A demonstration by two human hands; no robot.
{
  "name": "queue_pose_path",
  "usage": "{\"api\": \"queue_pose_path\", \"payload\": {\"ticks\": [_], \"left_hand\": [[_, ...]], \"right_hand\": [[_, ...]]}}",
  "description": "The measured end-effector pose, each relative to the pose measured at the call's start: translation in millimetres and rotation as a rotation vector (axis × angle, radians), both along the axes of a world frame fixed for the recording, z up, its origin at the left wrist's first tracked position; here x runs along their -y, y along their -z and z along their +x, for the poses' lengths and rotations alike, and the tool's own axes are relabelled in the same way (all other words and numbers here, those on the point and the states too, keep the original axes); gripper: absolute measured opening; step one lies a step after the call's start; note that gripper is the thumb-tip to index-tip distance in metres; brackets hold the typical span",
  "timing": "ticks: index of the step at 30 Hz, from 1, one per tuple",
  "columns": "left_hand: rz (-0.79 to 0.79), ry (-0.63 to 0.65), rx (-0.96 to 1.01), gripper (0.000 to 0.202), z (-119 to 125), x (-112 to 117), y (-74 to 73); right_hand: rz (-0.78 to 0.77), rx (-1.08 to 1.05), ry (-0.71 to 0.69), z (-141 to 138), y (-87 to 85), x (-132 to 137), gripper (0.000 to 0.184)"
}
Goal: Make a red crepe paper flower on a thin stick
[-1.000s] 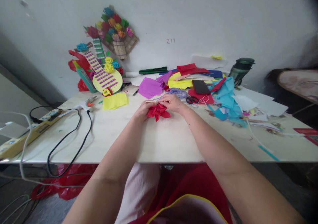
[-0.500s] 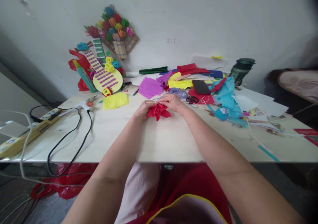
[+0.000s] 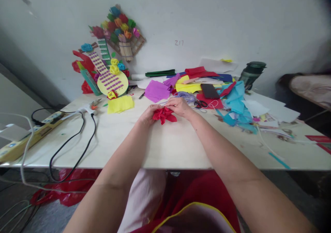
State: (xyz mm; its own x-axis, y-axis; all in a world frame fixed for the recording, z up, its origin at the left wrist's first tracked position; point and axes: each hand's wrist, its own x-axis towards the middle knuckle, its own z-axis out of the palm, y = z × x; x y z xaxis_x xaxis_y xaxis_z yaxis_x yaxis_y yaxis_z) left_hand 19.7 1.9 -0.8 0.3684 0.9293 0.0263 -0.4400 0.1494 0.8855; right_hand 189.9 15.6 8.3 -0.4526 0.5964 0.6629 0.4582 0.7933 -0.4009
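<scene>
Between my hands, above the middle of the table, is a red paper flower (image 3: 164, 115) with pointed petals spreading toward me. My left hand (image 3: 150, 113) is closed on its left side. From the right, my right hand (image 3: 178, 107) pinches at the flower's top, its fingertips meeting those of the left. The fingers partly cover the flower's far side. Just beyond my right hand lie a bundle of lilac cord (image 3: 184, 95) and black scissors (image 3: 200, 104) on red paper.
Purple paper (image 3: 157, 91), yellow paper (image 3: 120, 104) and a dark phone (image 3: 209, 91) lie behind my hands. Blue crepe paper (image 3: 236, 100) and scraps crowd the right. At left are a power strip (image 3: 45, 132), a glue gun (image 3: 89, 108) and a flower-decorated paper guitar (image 3: 113, 83).
The thin light stick seen between my fingers earlier no longer shows clearly. The flower has turned and shifted slightly left. Both hands keep their hold.
</scene>
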Motion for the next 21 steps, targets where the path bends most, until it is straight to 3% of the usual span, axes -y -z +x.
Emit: {"api": "queue_pose_path", "payload": {"ticks": [6, 12, 21], "left_hand": [[-0.067, -0.017, 0.010, 0.005, 2.9, -1.9, 1.2], [-0.018, -0.054, -0.036, 0.008, 2.1, -2.9, 4.2], [0.013, 0.005, -0.071, 0.009, -2.4, -4.2, 4.1]], "right_hand": [[0.013, -0.025, -0.015, 1.8, 3.1, -3.3, 0.014], [-0.001, 0.016, 0.030, 2.0, 3.6, -4.1, 0.014], [-0.135, 0.015, 0.015, 5.5, -0.7, 2.1, 0.014]]}}
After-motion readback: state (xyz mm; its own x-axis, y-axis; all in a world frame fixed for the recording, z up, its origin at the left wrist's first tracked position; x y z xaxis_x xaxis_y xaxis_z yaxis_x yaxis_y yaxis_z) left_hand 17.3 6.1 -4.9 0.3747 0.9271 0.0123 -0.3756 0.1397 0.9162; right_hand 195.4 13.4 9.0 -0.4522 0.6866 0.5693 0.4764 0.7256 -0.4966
